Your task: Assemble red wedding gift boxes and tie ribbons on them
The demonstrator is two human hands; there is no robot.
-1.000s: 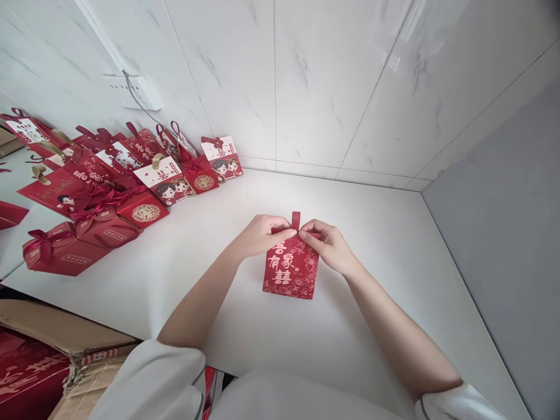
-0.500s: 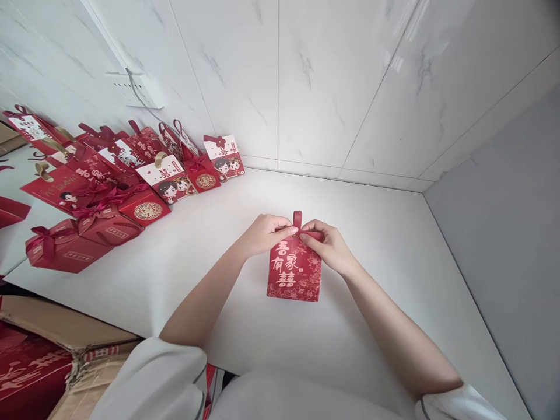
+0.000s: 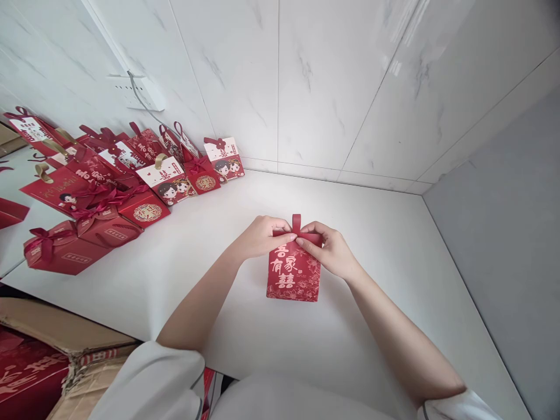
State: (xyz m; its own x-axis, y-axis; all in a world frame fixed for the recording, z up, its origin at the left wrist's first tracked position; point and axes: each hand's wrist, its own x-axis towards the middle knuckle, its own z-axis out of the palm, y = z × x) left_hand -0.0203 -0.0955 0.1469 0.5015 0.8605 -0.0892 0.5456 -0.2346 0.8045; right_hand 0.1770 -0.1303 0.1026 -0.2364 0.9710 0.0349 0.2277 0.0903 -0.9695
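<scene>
A red box (image 3: 294, 277) with pale lettering and a flower print stands on the white table, in front of me. A red ribbon (image 3: 296, 223) forms an upright loop at its top, with flat parts out to both sides. My left hand (image 3: 268, 236) pinches the ribbon at the left of the loop's base, thumb and fingers closed. On the right, my right hand (image 3: 329, 248) pinches the ribbon near the same spot. Both thumb tips nearly meet at the box's top edge.
Several red gift boxes (image 3: 146, 213) with ribbons and handles crowd the table's left side. Behind them a cable hangs from a wall socket (image 3: 137, 93). An open cardboard box (image 3: 61, 321) holding red items sits at the lower left. Marble-patterned tiles line the back.
The ribbon's left part now shows beneath my left fingers, and the loop stands slightly lower. Both hands have shifted only a little, still pinching at the box's top.
</scene>
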